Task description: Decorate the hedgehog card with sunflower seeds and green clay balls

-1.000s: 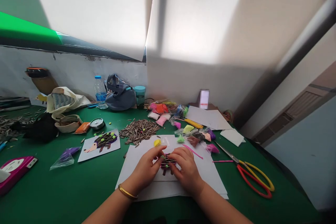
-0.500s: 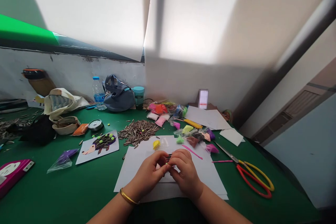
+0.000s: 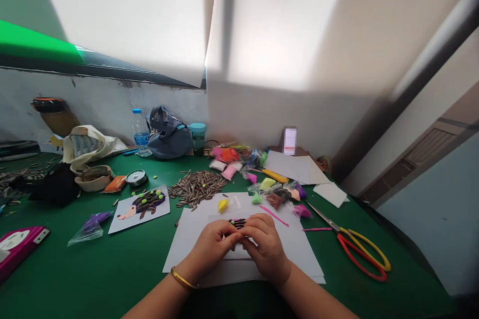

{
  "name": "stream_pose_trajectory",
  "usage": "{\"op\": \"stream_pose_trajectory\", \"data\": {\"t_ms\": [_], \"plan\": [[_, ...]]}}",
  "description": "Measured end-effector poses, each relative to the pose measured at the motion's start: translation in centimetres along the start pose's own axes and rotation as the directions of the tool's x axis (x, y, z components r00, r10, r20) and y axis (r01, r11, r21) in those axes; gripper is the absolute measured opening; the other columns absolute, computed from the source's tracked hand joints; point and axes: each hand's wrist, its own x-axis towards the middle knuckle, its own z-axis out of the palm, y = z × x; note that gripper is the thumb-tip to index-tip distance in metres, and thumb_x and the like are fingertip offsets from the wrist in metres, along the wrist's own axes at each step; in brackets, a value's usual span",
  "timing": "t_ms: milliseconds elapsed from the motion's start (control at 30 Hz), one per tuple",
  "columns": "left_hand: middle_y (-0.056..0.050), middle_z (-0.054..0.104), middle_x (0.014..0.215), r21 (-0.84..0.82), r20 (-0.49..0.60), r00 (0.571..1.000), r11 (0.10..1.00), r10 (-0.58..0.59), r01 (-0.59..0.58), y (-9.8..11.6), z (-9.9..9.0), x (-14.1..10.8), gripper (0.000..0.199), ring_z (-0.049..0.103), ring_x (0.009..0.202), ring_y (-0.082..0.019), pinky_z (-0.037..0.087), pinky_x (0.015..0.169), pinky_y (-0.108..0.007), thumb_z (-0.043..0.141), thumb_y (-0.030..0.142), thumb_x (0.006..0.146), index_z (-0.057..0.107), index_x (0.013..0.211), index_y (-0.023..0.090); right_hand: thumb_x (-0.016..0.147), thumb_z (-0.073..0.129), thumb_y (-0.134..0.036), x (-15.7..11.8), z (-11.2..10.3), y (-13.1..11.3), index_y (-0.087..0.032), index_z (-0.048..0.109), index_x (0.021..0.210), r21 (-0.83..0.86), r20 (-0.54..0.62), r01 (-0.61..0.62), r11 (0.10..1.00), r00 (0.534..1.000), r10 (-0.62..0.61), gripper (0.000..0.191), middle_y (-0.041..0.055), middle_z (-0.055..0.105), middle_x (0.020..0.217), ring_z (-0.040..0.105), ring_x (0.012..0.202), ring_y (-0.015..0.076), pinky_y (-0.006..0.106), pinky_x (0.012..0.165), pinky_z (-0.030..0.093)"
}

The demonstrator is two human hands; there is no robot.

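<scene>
My left hand and my right hand meet fingertip to fingertip over white paper. Both are closed in a pinch, and whatever lies between the fingertips is hidden. Just beyond the fingers shows a small piece with dark seeds and a light green dot, partly covered by my hands. A yellow clay lump sits above my left hand. Left of the paper is a card with a hedgehog of seeds and green balls. Behind the paper lies a heap of striped seeds.
Red and yellow scissors lie open at the right. Bagged coloured clay and a pink strip are beyond my right hand. A round tin, blue bag, bottle and cup stand at the back left.
My left fingers have shifted slightly, uncovering more of the seeded piece and its green dot. The pale green bit seen at my fingertips before no longer shows there.
</scene>
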Motion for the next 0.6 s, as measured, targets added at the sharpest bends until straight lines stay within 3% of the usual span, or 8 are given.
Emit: {"op": "stream_pose_trajectory", "data": {"t_ms": [233, 600], "plan": [[-0.001, 0.067, 0.067, -0.028, -0.011, 0.999, 0.999, -0.037, 0.037, 0.46, -0.12, 0.06, 0.025, 0.060, 0.067, -0.016, 0.045, 0.066, -0.025, 0.063, 0.037, 0.083, 0.067, 0.068, 0.019, 0.090, 0.061, -0.018, -0.30, 0.16, 0.33, -0.025, 0.068, 0.093, 0.037, 0.000, 0.012, 0.999, 1.000, -0.012, 0.010, 0.0029, 0.068, 0.082, 0.059, 0.088, 0.0214, 0.039, 0.080, 0.047], [0.000, 0.066, 0.073, 0.145, -0.044, 0.998, 0.989, 0.035, -0.028, -0.08, 0.29, -0.22, 0.014, 0.057, 0.069, -0.014, 0.041, 0.064, -0.024, 0.062, 0.027, 0.084, 0.065, 0.073, 0.019, 0.081, 0.057, -0.011, -0.66, 0.54, 0.39, -0.023, 0.064, 0.084, -0.001, -0.009, -0.014, 1.000, 1.000, 0.014, 0.014, 0.0030, 0.065, 0.082, 0.058, 0.088, 0.0221, 0.039, 0.081, 0.047]]}}
